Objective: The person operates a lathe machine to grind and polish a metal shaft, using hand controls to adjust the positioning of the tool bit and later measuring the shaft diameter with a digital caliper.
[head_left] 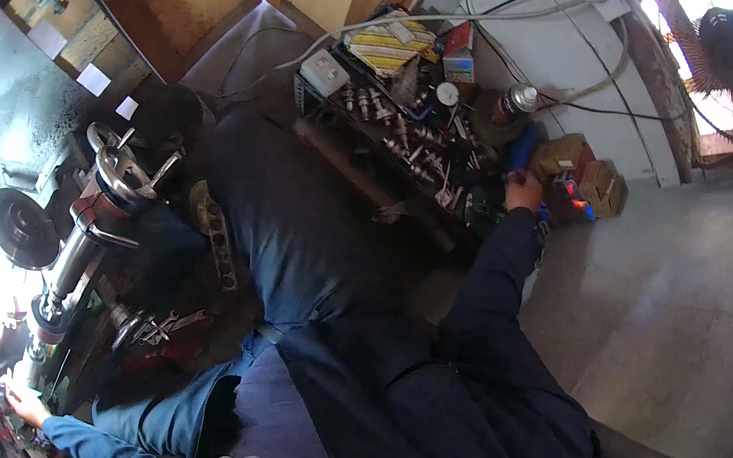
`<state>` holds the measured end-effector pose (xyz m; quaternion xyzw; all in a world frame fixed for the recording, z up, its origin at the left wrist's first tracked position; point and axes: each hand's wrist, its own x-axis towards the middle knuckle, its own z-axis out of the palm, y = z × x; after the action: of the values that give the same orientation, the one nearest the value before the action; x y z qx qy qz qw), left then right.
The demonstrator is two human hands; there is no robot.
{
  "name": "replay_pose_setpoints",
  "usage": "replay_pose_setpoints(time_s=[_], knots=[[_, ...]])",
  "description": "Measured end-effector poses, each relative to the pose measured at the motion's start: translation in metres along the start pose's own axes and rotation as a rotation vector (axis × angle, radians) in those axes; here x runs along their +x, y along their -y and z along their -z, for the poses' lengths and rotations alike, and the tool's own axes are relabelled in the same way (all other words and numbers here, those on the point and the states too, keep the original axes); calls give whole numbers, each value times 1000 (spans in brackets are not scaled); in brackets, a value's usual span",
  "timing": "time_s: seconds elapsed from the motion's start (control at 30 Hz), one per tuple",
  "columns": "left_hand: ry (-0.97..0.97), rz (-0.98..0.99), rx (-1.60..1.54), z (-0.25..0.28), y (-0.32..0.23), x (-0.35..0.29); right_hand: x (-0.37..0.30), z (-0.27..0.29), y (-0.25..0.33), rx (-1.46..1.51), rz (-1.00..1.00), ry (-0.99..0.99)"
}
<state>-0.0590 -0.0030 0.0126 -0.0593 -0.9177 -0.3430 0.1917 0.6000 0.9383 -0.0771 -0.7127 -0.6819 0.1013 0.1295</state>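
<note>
1. Tool tray (302,98): dark, slotted side; filled with loose metal tool bits (414,152), many overlapping. A round white-faced dial gauge (447,94) lies among them.
2. On the tray's far end: white plastic box (324,73) and yellow striped pad (387,46); contents of the box not visible.
3. Right hand (523,194): at the tray's right end, just below a blue cylinder (522,146). Fingers bent; cannot tell whether they grip anything.
4. Near that hand: spray can (514,104), upright, and cardboard boxes (564,156) – insides hidden.
5. Left hand (27,406): well apart, at the lit end of the lathe (74,266), fingertips by a pale piece in the glare. Cannot tell if they are closed on it.
6. Below the lathe's handwheel (123,174): wrenches (170,326), heaped.
7. Obstructions – my thigh (289,225) fills the space between lathe and tray; a pale cable (452,20) runs behind the tray.
</note>
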Motion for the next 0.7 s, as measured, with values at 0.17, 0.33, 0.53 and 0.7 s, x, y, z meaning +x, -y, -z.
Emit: replay_pose_setpoints(time_s=[0.17,0.33,0.53,0.7], knots=[[31,-41,-13,12,-1,0,-25,21,24,-70,-269,195],[-7,70,-53,-16,8,6,-17,8,-46,-622,10,404],[153,-153,-422,-16,26,-3,14,-26,-123,-666,216,471],[51,42,-358,-24,-14,-4,7,-49,-145,-155,565,212]])
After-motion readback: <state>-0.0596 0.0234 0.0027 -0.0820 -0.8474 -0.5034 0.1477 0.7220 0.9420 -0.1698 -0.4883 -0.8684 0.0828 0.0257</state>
